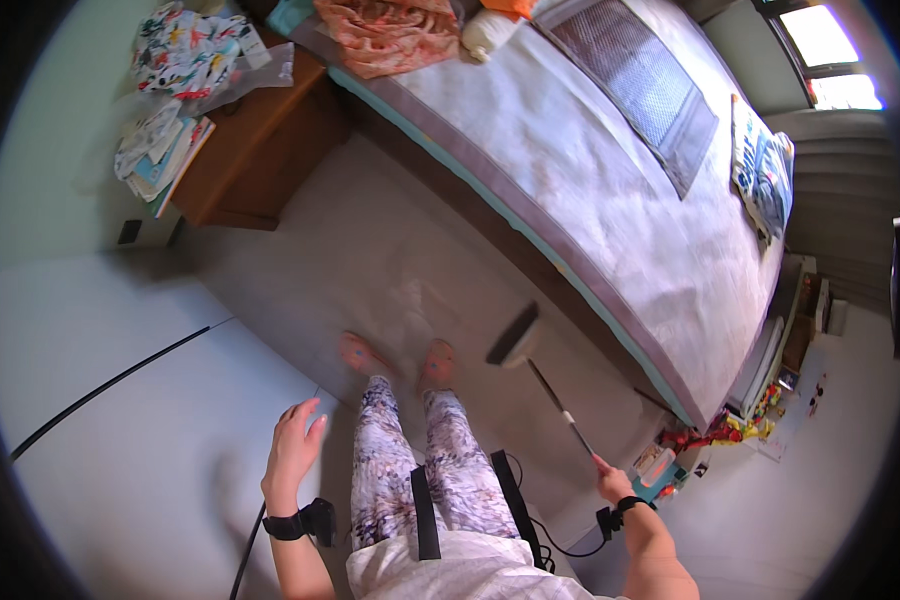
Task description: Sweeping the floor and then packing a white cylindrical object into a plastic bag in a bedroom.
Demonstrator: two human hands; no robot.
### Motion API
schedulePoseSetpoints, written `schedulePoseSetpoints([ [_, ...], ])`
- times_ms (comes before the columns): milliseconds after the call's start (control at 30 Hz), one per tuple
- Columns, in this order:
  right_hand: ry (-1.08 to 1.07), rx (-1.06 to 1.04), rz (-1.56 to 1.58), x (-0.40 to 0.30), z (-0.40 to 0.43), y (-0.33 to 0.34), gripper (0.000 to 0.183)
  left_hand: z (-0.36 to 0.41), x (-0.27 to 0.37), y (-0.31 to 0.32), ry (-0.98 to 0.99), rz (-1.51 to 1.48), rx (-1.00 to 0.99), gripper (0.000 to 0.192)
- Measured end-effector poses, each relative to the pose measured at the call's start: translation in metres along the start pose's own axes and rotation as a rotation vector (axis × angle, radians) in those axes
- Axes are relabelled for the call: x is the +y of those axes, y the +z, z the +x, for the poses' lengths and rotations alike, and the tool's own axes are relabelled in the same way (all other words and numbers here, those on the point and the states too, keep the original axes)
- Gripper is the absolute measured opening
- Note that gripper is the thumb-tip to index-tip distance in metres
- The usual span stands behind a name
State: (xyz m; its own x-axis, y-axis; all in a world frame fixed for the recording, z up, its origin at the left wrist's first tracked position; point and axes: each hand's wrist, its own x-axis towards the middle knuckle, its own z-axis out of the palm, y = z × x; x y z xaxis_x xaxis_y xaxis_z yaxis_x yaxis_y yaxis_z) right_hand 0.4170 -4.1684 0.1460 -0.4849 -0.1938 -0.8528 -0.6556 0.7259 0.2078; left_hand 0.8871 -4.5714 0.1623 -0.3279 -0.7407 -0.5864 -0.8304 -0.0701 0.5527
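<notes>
My right hand (pixel 613 480) is closed around the handle of a long-handled broom (pixel 551 390). The broom's dark-bristled head (pixel 515 335) is over the grey floor (pixel 390 247), ahead and to the right of my feet, near the bed's lower edge; whether it touches the floor is not plain. To the left of my legs, my left hand (pixel 294 442) is raised with nothing in it, its fingers slightly curved and the thumb apart. Both wrists bear black straps with small devices.
A bed (pixel 555 150) spans the upper right. A wooden cabinet (pixel 262 150) stands upper left, with clothes and papers on top. White cabinet doors or panels (pixel 120 390) rise at my left. Boxes and colourful items (pixel 656 476) lie at the lower right, beyond my right hand.
</notes>
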Motion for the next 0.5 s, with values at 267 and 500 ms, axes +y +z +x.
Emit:
schedulePoseSetpoints([
  [267,-0.210,0.151,0.001,0.029,-0.067,-0.050,0.044,0.007,0.020,0.028,0.025,-0.029,-0.086,0.032],
  [500,-0.676,0.231,0.159,-0.211,0.086,-0.075,0.059,0.003,0.036,0.026,-0.010,0.039,-0.067,0.032],
])
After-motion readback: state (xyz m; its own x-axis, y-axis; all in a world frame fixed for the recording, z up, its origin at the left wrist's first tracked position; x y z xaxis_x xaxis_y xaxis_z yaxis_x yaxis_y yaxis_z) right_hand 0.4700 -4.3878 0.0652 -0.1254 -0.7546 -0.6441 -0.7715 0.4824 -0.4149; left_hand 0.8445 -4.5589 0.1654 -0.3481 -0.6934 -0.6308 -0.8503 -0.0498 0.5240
